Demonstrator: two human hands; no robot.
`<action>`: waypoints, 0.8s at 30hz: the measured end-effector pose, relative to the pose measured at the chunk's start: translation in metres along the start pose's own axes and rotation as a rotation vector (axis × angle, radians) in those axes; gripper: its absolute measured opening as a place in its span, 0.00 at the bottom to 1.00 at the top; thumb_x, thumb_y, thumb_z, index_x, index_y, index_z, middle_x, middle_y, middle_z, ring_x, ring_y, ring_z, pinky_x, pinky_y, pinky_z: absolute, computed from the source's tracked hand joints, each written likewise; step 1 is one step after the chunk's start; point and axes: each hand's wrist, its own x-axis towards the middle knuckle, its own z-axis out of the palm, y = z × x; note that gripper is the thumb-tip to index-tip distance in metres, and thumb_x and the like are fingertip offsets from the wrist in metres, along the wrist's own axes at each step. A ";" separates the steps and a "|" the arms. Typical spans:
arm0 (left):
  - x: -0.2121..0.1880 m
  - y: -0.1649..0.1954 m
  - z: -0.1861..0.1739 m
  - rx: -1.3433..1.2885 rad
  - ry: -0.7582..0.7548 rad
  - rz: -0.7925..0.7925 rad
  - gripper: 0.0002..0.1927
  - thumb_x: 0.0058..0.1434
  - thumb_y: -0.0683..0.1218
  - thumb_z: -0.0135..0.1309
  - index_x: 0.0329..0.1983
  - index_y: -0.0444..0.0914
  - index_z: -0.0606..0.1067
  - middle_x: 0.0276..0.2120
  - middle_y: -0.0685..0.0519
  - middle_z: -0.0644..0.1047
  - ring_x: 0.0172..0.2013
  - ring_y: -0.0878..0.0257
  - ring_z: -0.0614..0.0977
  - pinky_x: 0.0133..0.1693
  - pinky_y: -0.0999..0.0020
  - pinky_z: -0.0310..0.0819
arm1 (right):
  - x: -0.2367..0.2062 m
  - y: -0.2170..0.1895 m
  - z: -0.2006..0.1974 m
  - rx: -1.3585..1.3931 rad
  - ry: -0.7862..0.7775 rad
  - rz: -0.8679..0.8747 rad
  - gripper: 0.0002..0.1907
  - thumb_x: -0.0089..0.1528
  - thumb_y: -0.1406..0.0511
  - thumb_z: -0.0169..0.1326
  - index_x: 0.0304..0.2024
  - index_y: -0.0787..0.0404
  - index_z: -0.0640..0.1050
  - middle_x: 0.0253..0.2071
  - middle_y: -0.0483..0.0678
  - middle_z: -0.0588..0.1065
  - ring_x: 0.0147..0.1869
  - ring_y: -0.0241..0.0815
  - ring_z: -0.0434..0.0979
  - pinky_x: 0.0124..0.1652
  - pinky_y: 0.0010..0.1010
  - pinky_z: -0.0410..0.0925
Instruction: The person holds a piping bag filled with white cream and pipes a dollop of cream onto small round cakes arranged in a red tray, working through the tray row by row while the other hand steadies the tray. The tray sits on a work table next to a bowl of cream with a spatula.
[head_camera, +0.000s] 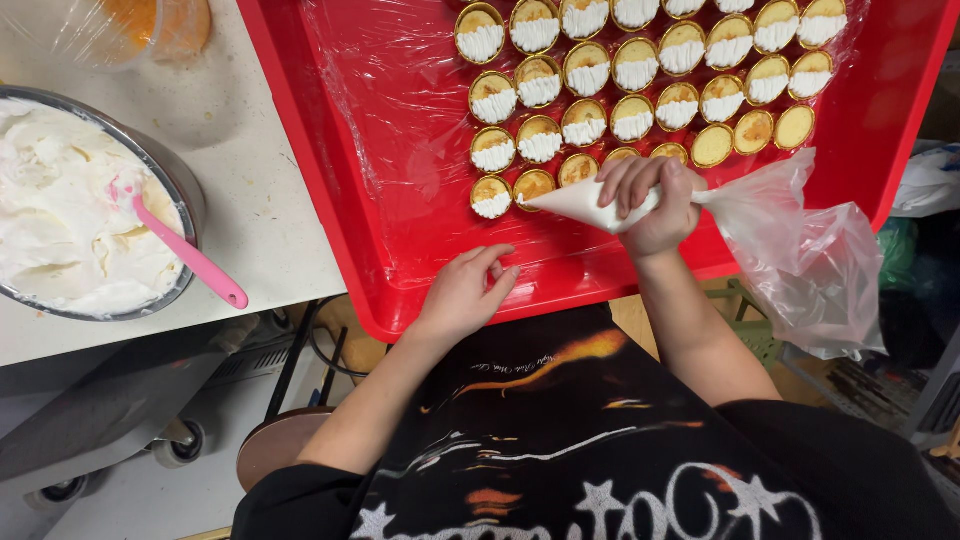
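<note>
piping bag: white cream inside, clear plastic, lies across the near part of the tray; tip points left, at the tart in the front row's second spot
right hand: yours, fingers wrapped shut around the bag's filled part; loose empty plastic tail balloons out to the right past the tray rim
tip target: small tart in gold foil cup, bare yellow filling, tip just beside it
leftmost front tart: already has a ridged white cream band
left hand: yours, holds nothing, fingers loosely spread, resting flat on the tray's near edge, well apart from the bag
tarts: rows across the far half of the tray, most topped with cream; a few at the right end of the third row plain
tray: red, lined with clear film, overhangs the bench
bench: pale, left of the tray
bowl: metal, on the bench, full of whipped cream
spatula: pink, stuck in the cream, handle over the bowl rim
</note>
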 end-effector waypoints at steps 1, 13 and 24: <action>0.000 0.000 0.000 0.000 0.002 0.000 0.21 0.65 0.52 0.54 0.56 0.36 0.77 0.31 0.49 0.78 0.35 0.55 0.81 0.40 0.60 0.76 | 0.000 0.000 0.000 -0.005 0.000 -0.012 0.26 0.75 0.59 0.34 0.22 0.59 0.62 0.17 0.51 0.61 0.21 0.49 0.66 0.41 0.43 0.69; 0.001 0.001 -0.001 -0.004 -0.003 -0.017 0.21 0.65 0.52 0.54 0.55 0.35 0.77 0.31 0.50 0.78 0.34 0.56 0.80 0.40 0.61 0.75 | 0.001 0.004 -0.005 -0.013 0.021 -0.008 0.26 0.76 0.59 0.34 0.22 0.59 0.62 0.17 0.51 0.60 0.20 0.49 0.65 0.40 0.43 0.69; 0.001 0.000 -0.001 0.007 0.007 0.004 0.20 0.65 0.52 0.54 0.55 0.35 0.77 0.31 0.50 0.78 0.34 0.56 0.80 0.39 0.61 0.76 | 0.003 0.006 -0.010 -0.011 0.034 0.029 0.26 0.75 0.59 0.33 0.22 0.58 0.62 0.17 0.51 0.60 0.20 0.49 0.65 0.39 0.43 0.69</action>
